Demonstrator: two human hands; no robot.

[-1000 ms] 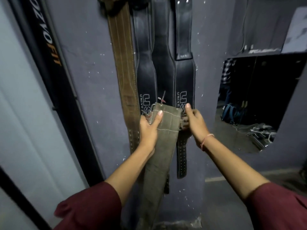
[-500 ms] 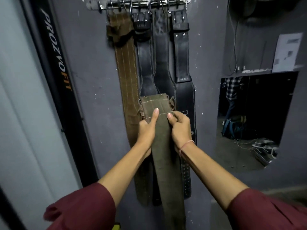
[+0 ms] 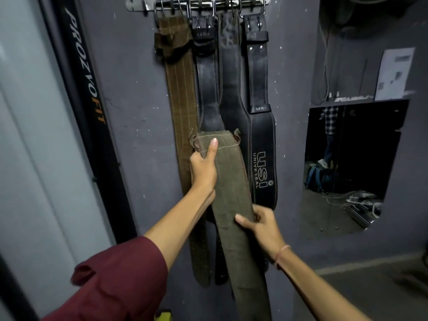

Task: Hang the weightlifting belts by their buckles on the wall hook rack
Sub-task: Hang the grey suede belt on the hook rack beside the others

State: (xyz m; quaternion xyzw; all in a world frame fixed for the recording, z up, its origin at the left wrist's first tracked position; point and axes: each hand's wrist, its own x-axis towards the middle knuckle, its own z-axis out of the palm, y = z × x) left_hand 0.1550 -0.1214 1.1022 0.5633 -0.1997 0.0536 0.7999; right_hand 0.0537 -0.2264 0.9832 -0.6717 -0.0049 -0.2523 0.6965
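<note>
An olive-green fabric weightlifting belt (image 3: 231, 195) hangs from my hands in front of the wall. My left hand (image 3: 205, 169) grips it near its upper end, thumb lying up along the front. My right hand (image 3: 260, 222) holds the belt's right edge lower down, thumb across the front. Its buckle is not visible. Above, a metal hook rack (image 3: 196, 3) carries a brown stitched belt (image 3: 181, 93) and three black leather belts (image 3: 260, 140) by their buckles.
A dark grey wall (image 3: 129, 100) holds the rack. A black upright marked PROZVOFIT (image 3: 85, 72) stands to the left. On the right, a mirror (image 3: 352, 163) reflects a person's legs, a bag and cables. A paper notice (image 3: 394, 72) hangs above it.
My right hand slid down the olive belt from near its top end to a lower spot on the right edge. The view tilted up, showing more of the rack.
</note>
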